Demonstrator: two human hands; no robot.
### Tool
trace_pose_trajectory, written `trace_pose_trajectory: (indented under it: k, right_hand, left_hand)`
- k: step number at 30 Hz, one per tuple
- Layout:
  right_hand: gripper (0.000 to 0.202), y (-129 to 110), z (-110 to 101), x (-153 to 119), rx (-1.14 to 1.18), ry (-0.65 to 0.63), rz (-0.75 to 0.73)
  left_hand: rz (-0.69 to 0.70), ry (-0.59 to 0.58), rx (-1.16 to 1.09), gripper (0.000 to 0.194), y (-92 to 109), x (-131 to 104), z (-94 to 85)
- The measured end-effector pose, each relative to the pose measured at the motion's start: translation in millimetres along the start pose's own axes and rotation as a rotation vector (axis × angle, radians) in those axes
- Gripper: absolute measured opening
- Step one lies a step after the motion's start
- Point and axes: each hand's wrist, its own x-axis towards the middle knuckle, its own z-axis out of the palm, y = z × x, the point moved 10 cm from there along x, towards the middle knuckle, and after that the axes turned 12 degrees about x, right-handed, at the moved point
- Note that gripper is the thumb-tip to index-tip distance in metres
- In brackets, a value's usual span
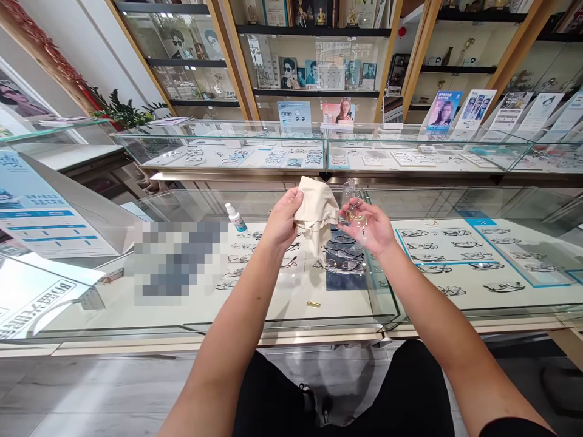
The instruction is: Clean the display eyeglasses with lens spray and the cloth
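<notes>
My left hand (285, 218) is closed on a cream cleaning cloth (317, 200) with a zigzag edge, pinched between thumb and fingers. The cloth hangs in folds over the glass counter. Beside it, my right hand (371, 229) has its fingers curled round a pair of glasses (356, 215) with clear, see-through lenses. Part of the glasses is hidden by the fingers and hard to make out against the counter. The cloth's right edge reaches the right fingertips. A white spray bottle (235, 217) with a blue label stands on the counter, left of my left hand.
Below my hands is a glass display counter (273, 308) with rows of glasses frames (423, 246) inside. A second glass showcase (255, 142) runs behind it. Paper signs (50, 206) stand at the left. Shelves (314, 60) line the back wall.
</notes>
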Motion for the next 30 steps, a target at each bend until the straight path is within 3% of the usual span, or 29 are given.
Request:
trace_pose_trajectory:
  k: [4,9,13,20,26,30]
  right_hand:
    - [0.02,-8,-5,1,0.069,0.023,-0.03]
    - [0.024,-11,-11,2,-0.031,0.056,-0.061]
    - [0.024,-21,-13,3,-0.086,0.076,-0.132]
    - [0.021,-40,-3,-1,-0.145,0.052,-0.231]
    - [0.024,-34,-5,-2,-0.236,0.086,-0.185]
    - [0.024,-29,-2,-3,-0.251,0.081,-0.143]
  left_hand:
    - [-0.024,-0.076,0.0,0.048,2,-5,11.7]
    - [-0.075,-0.097,0.104,0.044,1,-12,21.1]
    - [-0.042,-0.024,0.152,0.044,2,-10,14.1]
    - [0.196,0.201,0.474,0.033,31,-16,-7.1]
    - [0.041,0.112,0.325,0.037,18,-11,-2.6]
    - [0.044,0.109,0.267,0.032,21,-10,-2.8]
